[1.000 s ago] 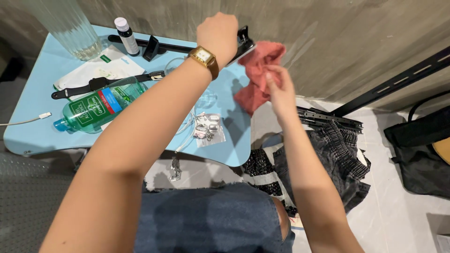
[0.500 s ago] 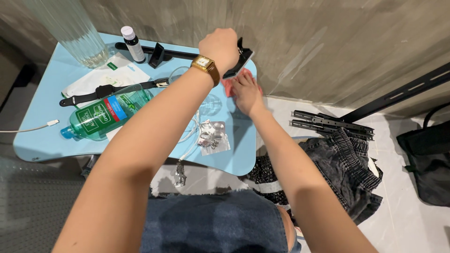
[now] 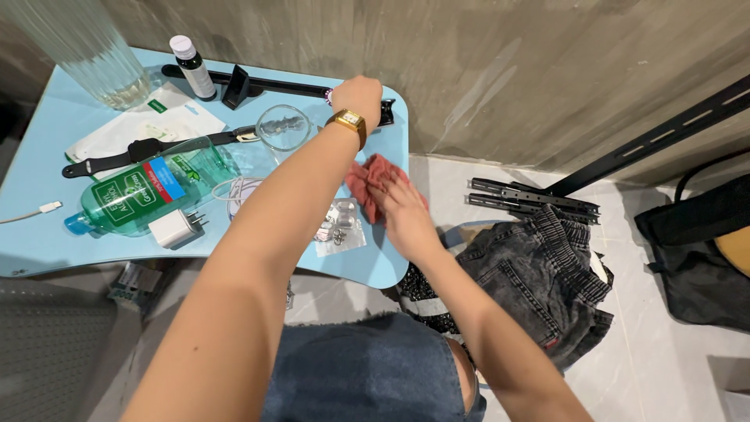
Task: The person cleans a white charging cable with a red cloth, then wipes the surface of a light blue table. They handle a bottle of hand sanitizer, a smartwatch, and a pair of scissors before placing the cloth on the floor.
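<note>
My left hand (image 3: 357, 94) reaches across the light blue table (image 3: 383, 270) to its far edge, a gold watch (image 3: 348, 121) on the wrist. Its fingers are closed over something small; only a purple and white bit shows beside the knuckles. It hovers at the right end of a black bar (image 3: 289, 84). My right hand (image 3: 398, 205) lies fingers down on a crumpled red cloth (image 3: 369, 176), pressing it onto the tabletop near the right edge. A small clear bag of metal bits (image 3: 337, 228) lies just left of the cloth.
The table also holds a green bottle on its side (image 3: 141, 191), a white charger plug (image 3: 173, 228), a glass bowl (image 3: 283, 129), a black watch strap (image 3: 141, 150), a small dark bottle (image 3: 192, 67) and a ribbed glass vase (image 3: 82, 47). Dark jeans (image 3: 539, 273) and black rails (image 3: 531, 195) lie on the floor.
My right hand brought the red cloth down from the air onto the tabletop. My left hand lowered toward the table's far edge, and the view shifted right.
</note>
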